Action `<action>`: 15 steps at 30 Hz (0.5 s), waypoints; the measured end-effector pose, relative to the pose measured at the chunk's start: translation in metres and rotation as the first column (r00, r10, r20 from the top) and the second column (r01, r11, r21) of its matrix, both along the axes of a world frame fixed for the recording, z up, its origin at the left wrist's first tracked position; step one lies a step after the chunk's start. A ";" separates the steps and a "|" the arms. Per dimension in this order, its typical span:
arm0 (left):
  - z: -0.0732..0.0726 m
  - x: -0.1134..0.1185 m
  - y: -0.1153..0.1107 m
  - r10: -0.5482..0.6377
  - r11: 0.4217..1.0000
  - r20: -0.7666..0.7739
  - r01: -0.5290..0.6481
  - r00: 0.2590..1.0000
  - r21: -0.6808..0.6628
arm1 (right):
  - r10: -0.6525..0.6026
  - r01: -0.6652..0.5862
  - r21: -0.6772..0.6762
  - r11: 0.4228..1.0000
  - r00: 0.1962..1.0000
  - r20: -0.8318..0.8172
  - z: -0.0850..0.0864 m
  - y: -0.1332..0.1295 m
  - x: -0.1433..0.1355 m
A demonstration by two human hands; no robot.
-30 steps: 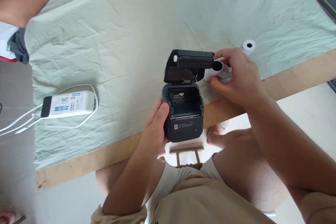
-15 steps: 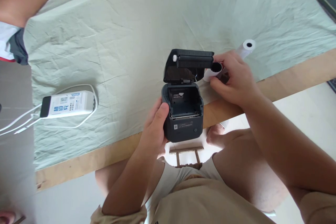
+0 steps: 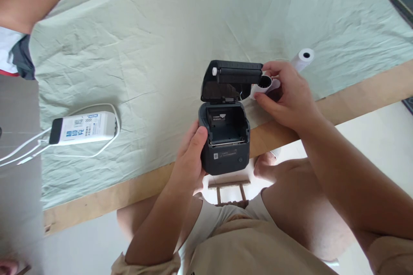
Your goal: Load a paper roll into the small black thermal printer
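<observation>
Printer [image 3: 226,118] with power symbol [image 3: 240,160], lettering [image 3: 228,154] perhaps Chinese

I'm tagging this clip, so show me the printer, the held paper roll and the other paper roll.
Printer [image 3: 227,129], head view: inside its open body.
Held paper roll [image 3: 257,89], head view: white side beside its open end.
Other paper roll [image 3: 300,64], head view: white side below its holed end.

Printer [image 3: 226,164]: power symbol [image 3: 240,160] on the front; front label [image 3: 227,154] and compartment label [image 3: 219,117] illegible. Power strip [image 3: 85,128]: blue characters [image 3: 75,132], too blurred to read.
</observation>
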State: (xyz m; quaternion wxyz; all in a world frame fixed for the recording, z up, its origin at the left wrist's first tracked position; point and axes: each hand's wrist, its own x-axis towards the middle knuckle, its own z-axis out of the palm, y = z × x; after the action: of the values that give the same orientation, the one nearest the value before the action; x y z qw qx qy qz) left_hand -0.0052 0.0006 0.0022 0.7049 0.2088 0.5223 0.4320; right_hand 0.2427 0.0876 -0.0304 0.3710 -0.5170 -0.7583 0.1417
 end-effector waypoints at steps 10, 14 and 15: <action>0.002 0.002 -0.001 0.033 0.999 0.013 -0.033 0.999 0.013 | -0.048 0.044 -0.088 0.995 0.998 -0.037 -0.003 -0.003 0.000; 0.002 0.001 -0.001 0.027 1.000 -0.003 -0.027 1.000 0.015 | -0.026 0.021 -0.115 0.993 0.999 -0.041 -0.002 -0.003 0.000; 0.002 0.001 -0.001 0.022 1.000 -0.003 -0.022 1.000 0.017 | -0.019 0.015 -0.112 0.994 0.999 -0.042 -0.001 -0.003 0.000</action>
State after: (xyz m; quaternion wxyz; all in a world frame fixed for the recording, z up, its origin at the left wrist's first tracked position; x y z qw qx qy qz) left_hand -0.0044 0.0000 0.0041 0.6975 0.2099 0.5221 0.4437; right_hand 0.2426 0.0842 -0.0312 0.3589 -0.5401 -0.7367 0.1918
